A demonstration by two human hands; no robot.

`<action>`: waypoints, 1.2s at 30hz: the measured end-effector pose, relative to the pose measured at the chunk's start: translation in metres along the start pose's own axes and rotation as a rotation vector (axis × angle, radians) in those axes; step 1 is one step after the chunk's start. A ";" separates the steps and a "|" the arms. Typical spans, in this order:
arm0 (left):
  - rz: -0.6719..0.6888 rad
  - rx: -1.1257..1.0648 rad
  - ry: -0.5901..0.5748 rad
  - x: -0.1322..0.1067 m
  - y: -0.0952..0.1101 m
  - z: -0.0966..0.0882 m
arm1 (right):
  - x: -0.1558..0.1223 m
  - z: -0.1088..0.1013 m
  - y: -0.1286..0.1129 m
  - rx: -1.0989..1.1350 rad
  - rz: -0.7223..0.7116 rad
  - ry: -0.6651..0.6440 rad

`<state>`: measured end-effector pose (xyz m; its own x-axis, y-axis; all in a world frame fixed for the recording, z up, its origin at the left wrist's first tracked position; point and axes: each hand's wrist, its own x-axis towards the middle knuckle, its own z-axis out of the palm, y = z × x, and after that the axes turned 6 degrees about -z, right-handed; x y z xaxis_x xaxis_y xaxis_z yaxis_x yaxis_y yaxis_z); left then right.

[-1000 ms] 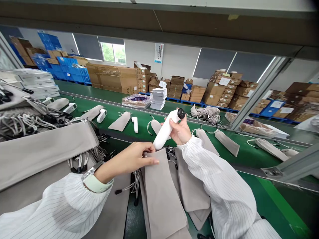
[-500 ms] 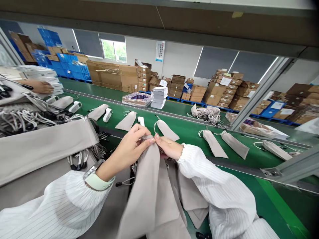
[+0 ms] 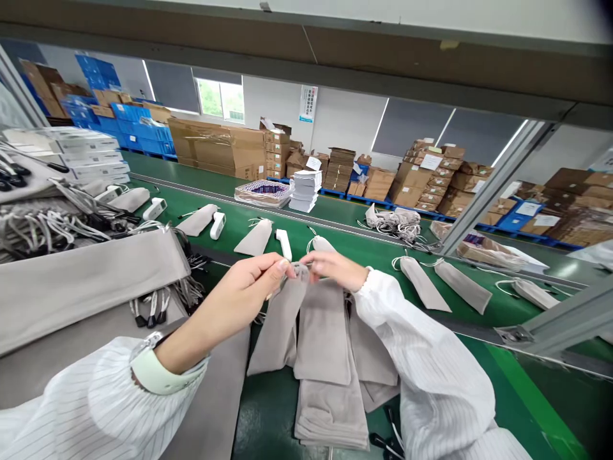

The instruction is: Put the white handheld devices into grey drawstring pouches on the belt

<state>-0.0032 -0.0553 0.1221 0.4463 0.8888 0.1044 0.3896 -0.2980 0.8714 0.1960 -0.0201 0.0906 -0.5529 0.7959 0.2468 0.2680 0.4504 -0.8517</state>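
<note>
My left hand (image 3: 253, 279) pinches the gathered mouth of a grey fabric drawstring pouch (image 3: 278, 326) between thumb and fingers, and the pouch hangs down below it. At the right side of that mouth is my right hand (image 3: 338, 269), its fingers stretched out and slightly apart; the fingertips touch or almost touch the cloth, and its thumb is hidden. Under and behind the hanging pouch lie more grey pouches (image 3: 324, 338), some overlapping and others in a neat pile (image 3: 330, 418). Their cords with black toggles (image 3: 383, 442) show at the lower right.
A large heap of pouches (image 3: 90, 275) covers the left side. Along the green belt (image 3: 230, 230) lie separate pouches (image 3: 425, 282) and white handheld devices (image 3: 283, 245). White boxes (image 3: 90, 156) stand stacked at far left. A metal post (image 3: 498, 185) rises at right, under an overhead shelf beam.
The held pouch has risen and hangs shorter, uncovering the pile beneath. My right fingers have moved from a pinch to stretched out. Belt items have shifted right; the other person's hand at left is gone.
</note>
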 end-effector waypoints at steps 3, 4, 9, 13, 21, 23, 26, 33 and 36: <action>0.099 -0.027 -0.005 -0.004 0.002 0.008 | 0.000 0.029 -0.012 -0.096 -0.103 -0.037; 0.143 -0.023 -0.020 -0.006 0.004 0.010 | 0.001 0.036 -0.014 -0.087 -0.124 -0.016; 0.394 -0.189 0.215 -0.014 -0.001 0.022 | 0.001 0.026 -0.020 0.362 -0.206 0.235; 0.342 0.130 0.149 -0.006 -0.030 0.054 | -0.010 -0.023 -0.026 0.543 -0.263 0.379; 0.457 0.744 -0.290 -0.027 -0.066 0.095 | -0.045 -0.097 0.026 0.479 -0.026 0.153; 0.470 0.753 -0.285 -0.027 -0.061 0.091 | -0.051 -0.105 0.041 0.551 -0.012 0.054; 0.467 0.722 -0.307 -0.007 -0.043 0.087 | -0.052 -0.107 0.052 0.666 -0.034 -0.067; 0.420 0.620 -0.078 0.084 -0.021 0.119 | -0.043 -0.096 0.046 0.764 -0.079 -0.164; 0.400 0.578 -0.064 0.097 -0.029 0.134 | -0.044 -0.096 0.042 0.778 -0.069 -0.164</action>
<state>0.1364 -0.0072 0.0426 0.6841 0.6557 0.3196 0.5435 -0.7504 0.3762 0.3076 0.0030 0.0884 -0.6734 0.6795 0.2912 -0.3653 0.0366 -0.9302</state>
